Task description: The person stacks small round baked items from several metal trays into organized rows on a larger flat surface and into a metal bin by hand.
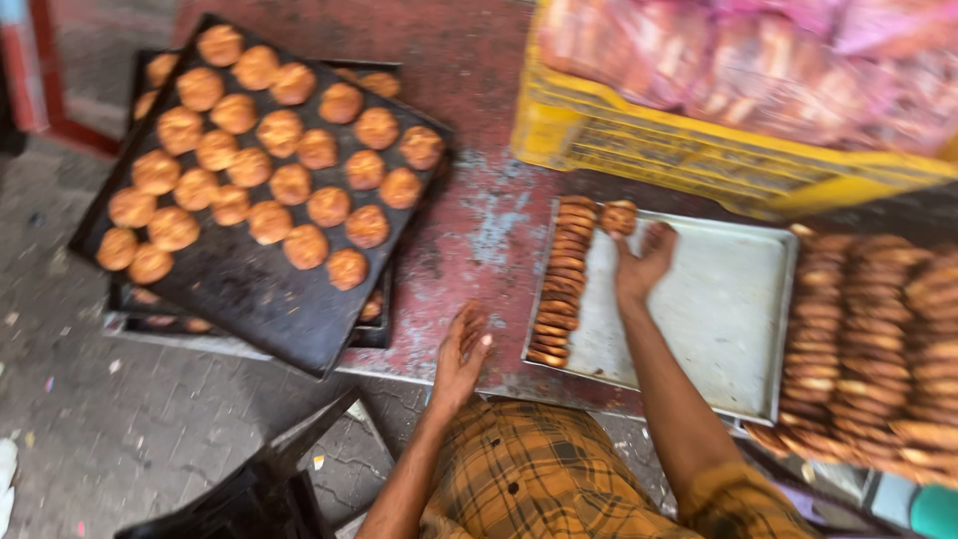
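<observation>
My right hand [642, 262] reaches onto a light metal tray [718, 309] and touches a round biscuit [619, 217] at the tray's far left corner. A row of biscuits stood on edge [562, 284] runs down the tray's left side. My left hand [461, 351] rests flat, fingers together, on the worn red table [479, 230] just left of that tray and holds nothing. Further left, a black baking tray [239, 299] carries several round golden biscuits [269, 222] laid flat in rows.
More black trays are stacked under the black one. A yellow plastic crate [639, 140] of bagged baked goods stands at the back right. Rows of biscuits [868, 339] fill a tray at the right. A dark chair [259, 479] is at lower left on the paved floor.
</observation>
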